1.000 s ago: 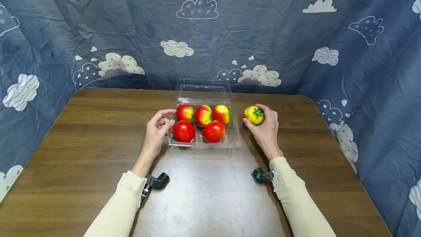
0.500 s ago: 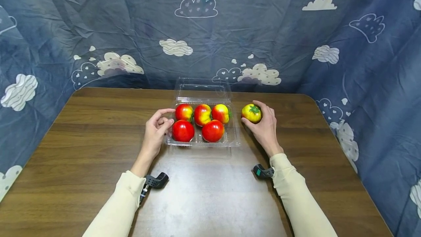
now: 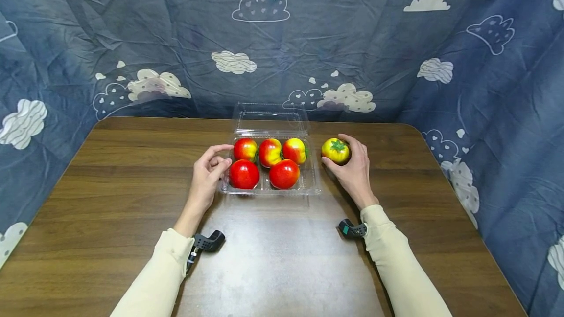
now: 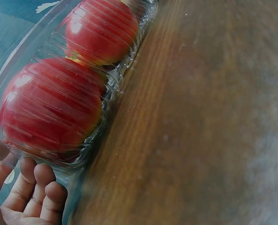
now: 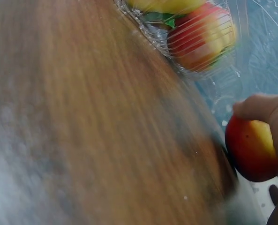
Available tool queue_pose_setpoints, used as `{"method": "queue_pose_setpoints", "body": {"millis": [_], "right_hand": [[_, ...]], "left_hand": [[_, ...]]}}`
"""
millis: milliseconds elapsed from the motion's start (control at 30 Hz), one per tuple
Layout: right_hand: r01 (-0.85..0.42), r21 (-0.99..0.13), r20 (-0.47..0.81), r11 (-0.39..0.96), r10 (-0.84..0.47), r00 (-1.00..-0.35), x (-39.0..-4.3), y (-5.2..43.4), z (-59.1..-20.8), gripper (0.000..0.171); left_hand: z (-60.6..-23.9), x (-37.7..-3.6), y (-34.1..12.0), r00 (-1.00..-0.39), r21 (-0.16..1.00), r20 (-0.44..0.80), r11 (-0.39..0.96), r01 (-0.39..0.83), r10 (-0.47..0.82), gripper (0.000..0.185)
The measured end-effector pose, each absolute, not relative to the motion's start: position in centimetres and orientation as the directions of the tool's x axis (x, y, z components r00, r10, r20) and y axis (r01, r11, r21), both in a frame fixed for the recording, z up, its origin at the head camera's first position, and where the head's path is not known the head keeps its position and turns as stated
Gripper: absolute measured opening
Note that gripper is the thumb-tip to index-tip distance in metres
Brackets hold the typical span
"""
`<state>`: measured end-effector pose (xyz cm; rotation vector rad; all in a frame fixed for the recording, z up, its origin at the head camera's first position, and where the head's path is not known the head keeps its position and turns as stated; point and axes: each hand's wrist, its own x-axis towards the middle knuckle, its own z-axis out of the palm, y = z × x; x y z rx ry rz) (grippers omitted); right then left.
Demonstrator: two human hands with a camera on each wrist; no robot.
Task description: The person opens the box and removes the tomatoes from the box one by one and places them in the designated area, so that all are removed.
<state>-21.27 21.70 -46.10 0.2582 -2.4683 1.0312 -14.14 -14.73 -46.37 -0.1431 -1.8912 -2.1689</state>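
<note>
In the head view, a clear plastic clamshell container (image 3: 312,180) lies at mid-table, its lid (image 3: 270,119) tipped back. Several red-and-yellow tomatoes sit inside, among them a red tomato (image 3: 244,174) at front left; the front-right part holds none. My left hand (image 3: 203,175) holds the container's left edge between thumb and forefinger; the left wrist view shows the other fingers (image 4: 35,187) curled beside its wall. Right of the container, my right hand (image 3: 356,168) grips another tomato (image 3: 336,150), green calyx upward. Whether it touches the table I cannot tell.
The brown wooden table (image 3: 132,199) extends to both sides and in front of the container. A blue cloth with white clouds (image 3: 269,38) hangs behind the table's far edge. Black wrist cameras (image 3: 210,241) sit at both wrists.
My right hand and its tomato have shifted slightly left toward the container, with the calyx turned more upward. My left hand keeps its place at the container.
</note>
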Motion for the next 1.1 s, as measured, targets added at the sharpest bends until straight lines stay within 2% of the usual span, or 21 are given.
{"method": "queue_pose_setpoints", "body": {"millis": [233,533,1100], "right_hand": [[-0.399,-0.638,0.565,0.658,0.048,-0.824,-21.2,21.6,-45.7,0.066],[-0.466,-0.611,0.621,0.640,0.023,-0.784,-20.8,21.0,-44.7,0.061],[-0.529,-0.583,0.602,0.616,-0.110,-0.791,-19.7,19.2,-43.5,0.056]], "left_hand": [[-46.4,-14.2,-14.8,-0.962,0.957,0.244,-0.127,0.259,-0.123,0.033],[-46.3,-14.0,-14.7,-0.963,0.960,0.240,-0.114,0.254,-0.122,0.032],[-46.5,-14.1,-14.8,-0.965,0.964,0.235,-0.104,0.247,-0.115,0.034]]}}
